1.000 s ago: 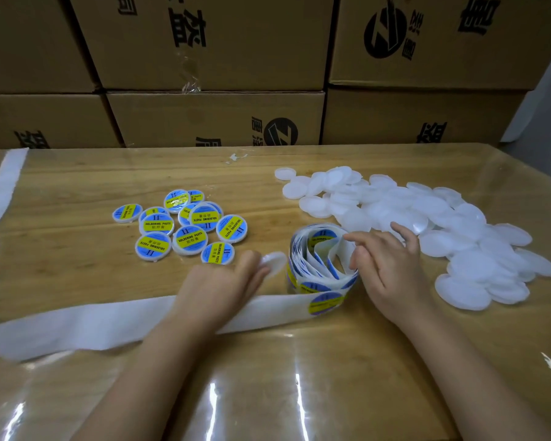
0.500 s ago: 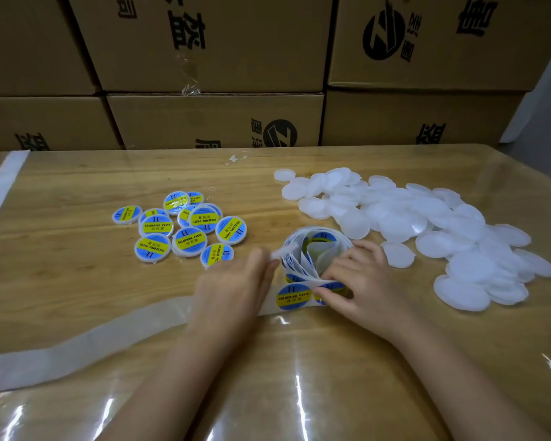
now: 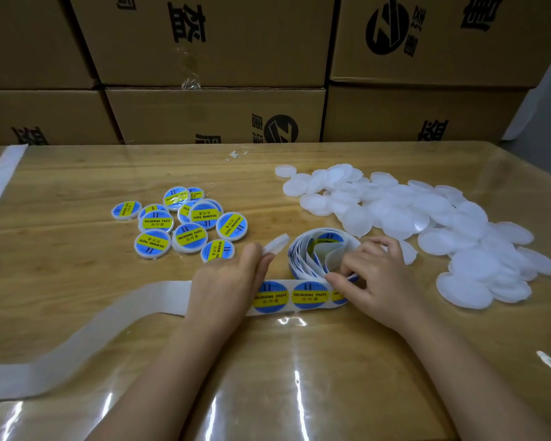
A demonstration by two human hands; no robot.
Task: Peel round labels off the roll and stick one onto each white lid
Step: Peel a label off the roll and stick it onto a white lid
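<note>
Fingertips (image 3: 347,265) of the right hand (image 3: 374,276) curl tight and pinch the label strip (image 3: 309,295) just where it leaves the label roll (image 3: 323,246). This is likely to lift a label's edge while steadying the coil, but the thumb hides whether they have the label or only its liner. The left hand (image 3: 226,281) lies across the strip, seemingly pinning it flat. It nips a blank white lid (image 3: 276,242) between its fingertips, held tilted and ready for the next label. Two full labels show between the hands; a third is half covered. Peeled liner (image 3: 109,316) trails off to the left and out of view. Labelled lids (image 3: 185,227) cluster beyond the left hand, and the unlabelled pile (image 3: 427,224) sits beside the right, within reach. Printing on the cardboard boxes (image 3: 217,116) behind is cut off.
</note>
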